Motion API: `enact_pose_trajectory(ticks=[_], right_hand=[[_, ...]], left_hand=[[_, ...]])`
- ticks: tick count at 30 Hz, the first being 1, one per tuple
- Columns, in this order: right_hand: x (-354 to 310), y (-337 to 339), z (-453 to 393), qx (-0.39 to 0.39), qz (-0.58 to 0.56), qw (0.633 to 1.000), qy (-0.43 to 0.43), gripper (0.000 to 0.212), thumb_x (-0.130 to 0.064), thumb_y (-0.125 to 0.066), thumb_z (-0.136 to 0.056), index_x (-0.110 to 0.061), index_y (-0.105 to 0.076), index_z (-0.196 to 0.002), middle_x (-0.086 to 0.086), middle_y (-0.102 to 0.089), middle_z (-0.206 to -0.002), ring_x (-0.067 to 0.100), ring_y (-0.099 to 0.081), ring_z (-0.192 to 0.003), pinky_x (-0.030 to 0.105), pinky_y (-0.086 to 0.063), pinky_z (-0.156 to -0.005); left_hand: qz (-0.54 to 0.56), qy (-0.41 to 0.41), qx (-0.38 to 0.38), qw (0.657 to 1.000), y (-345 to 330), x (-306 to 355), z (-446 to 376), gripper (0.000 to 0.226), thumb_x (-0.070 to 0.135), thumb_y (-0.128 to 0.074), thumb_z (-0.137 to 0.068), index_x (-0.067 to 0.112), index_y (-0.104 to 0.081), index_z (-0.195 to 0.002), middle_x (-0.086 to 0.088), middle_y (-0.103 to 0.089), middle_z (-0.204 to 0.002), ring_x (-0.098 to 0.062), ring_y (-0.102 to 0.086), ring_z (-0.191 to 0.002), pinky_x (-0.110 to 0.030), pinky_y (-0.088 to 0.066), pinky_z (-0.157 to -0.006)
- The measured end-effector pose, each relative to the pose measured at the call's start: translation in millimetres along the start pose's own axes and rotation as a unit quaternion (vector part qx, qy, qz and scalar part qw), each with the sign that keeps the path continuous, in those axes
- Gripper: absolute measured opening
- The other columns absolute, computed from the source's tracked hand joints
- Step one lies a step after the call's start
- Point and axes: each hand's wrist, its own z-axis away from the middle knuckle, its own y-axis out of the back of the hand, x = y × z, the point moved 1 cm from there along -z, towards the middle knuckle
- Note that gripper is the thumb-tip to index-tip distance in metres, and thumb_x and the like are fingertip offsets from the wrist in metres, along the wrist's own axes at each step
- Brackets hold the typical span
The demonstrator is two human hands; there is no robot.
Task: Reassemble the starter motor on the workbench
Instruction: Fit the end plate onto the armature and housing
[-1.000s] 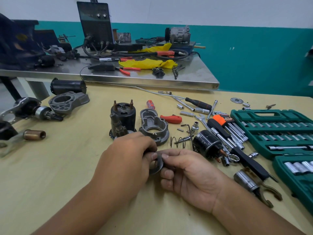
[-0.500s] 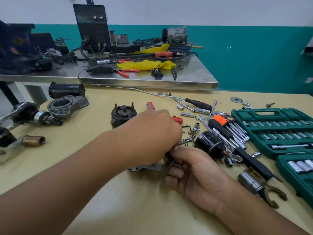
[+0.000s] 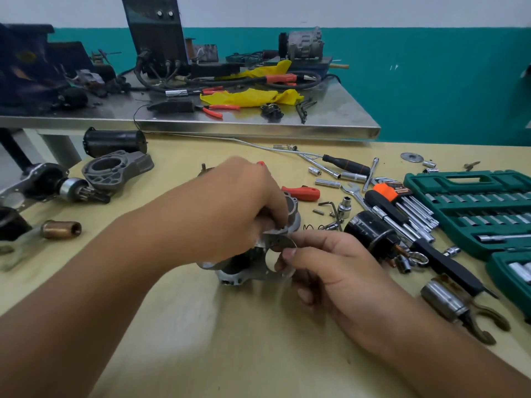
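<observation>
1. Housing (image 3: 290, 209) of grey cast metal sits near the middle of the yellow workbench (image 3: 230, 340), gripped from above by the left hand (image 3: 230, 214), whose fingers curl over its top.
2. The right hand (image 3: 330, 271) pinches a thin metal plate (image 3: 277, 254) with a large round hole, thumb and forefinger closed on its right edge; the plate stands tilted against the near face of the housing.
3. Judged from this, the step in hand is fitting that plate to the housing, an early stage of reassembly.
4. Other starter parts lie well apart: a black cylindrical body (image 3: 115, 143) and a grey nose casting (image 3: 117, 170) at far left, a black solenoid-like part (image 3: 370, 231) just right of the hands.
5. The next move likely calls for lining up the plate's hole and small edge holes with the housing, then seating it flat; whether they are already aligned cannot be told.
</observation>
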Motion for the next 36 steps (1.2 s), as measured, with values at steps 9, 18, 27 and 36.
enact_pose_trajectory(ticks=[9,18,27,36], right_hand=[[-4,4,-2,-0.008,0.04,0.994,0.101,0.016,-0.007,-0.061,-0.094,-0.014,-0.075,-0.091,-0.014,-0.055,-0.06,0.006,-0.037,-0.042,0.027,-0.035,-0.043],[-2,10,0,0.027,0.066,0.99,0.118,0.028,-0.004,-0.056,-0.099,-0.021,-0.078,-0.095,-0.016,-0.049,-0.054,0.007,-0.036,-0.039,0.026,-0.038,-0.041],[-2,18,0,0.013,0.072,0.987,0.144,0.022,-0.018,-0.061,-0.087,-0.02,-0.078,-0.101,-0.014,-0.059,-0.064,0.011,-0.037,-0.035,0.029,-0.04,-0.044],[0,18,1,0.005,0.074,0.987,0.14,0.017,-0.018,-0.065,-0.089,-0.018,-0.076,-0.101,-0.011,-0.062,-0.069,0.012,-0.044,-0.036,0.039,-0.047,-0.049]], left_hand=[[0.25,-0.023,-0.013,0.968,2,-16,7,0.019,-0.003,-0.084,-0.08,0.015,-0.083,-0.088,0.004,-0.078,-0.08,-0.015,-0.074,-0.074,-0.028,-0.06,-0.069],[0.235,-0.041,0.007,0.971,-14,-13,7,0.034,0.009,-0.085,-0.084,0.041,-0.072,-0.085,0.017,-0.072,-0.082,-0.006,-0.07,-0.081,-0.012,-0.05,-0.069],[0.204,-0.028,0.072,0.976,-28,-10,8,0.024,0.007,-0.087,-0.079,0.028,-0.075,-0.083,0.006,-0.067,-0.091,-0.011,-0.065,-0.088,-0.017,-0.051,-0.073],[0.303,0.019,0.115,0.946,-41,-12,12,0.029,0.003,-0.085,-0.082,0.024,-0.072,-0.096,0.01,-0.075,-0.088,-0.008,-0.073,-0.087,-0.019,-0.058,-0.078]])
